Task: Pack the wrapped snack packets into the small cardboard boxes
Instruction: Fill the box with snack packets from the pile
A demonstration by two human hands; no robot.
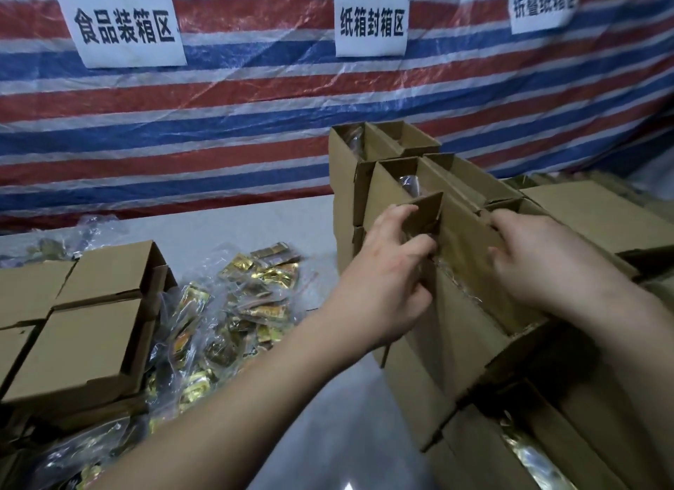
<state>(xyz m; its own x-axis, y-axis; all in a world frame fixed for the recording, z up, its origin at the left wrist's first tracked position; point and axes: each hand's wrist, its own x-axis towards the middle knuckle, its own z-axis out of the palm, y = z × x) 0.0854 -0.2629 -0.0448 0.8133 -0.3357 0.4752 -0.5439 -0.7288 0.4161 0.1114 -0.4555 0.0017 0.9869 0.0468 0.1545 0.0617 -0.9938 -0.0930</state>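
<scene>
Support was a flat grey table, butted against a striped tarp backdrop. Directly on it:
- left: closed cardboard boxes, stacked and packed tight together, reaching to the near-left edge.
- centre: loose heap of snack packets in clear wrap, gold and brown, spilling from beside the left boxes toward mid-table; more clear-wrapped packets behind the left boxes by the tarp.
- right: stack of open-topped small boxes, several tiers high, flaps up, some with wrapped packets showing inside.
- far right: more flat brown cartons, partly out of frame.
</scene>
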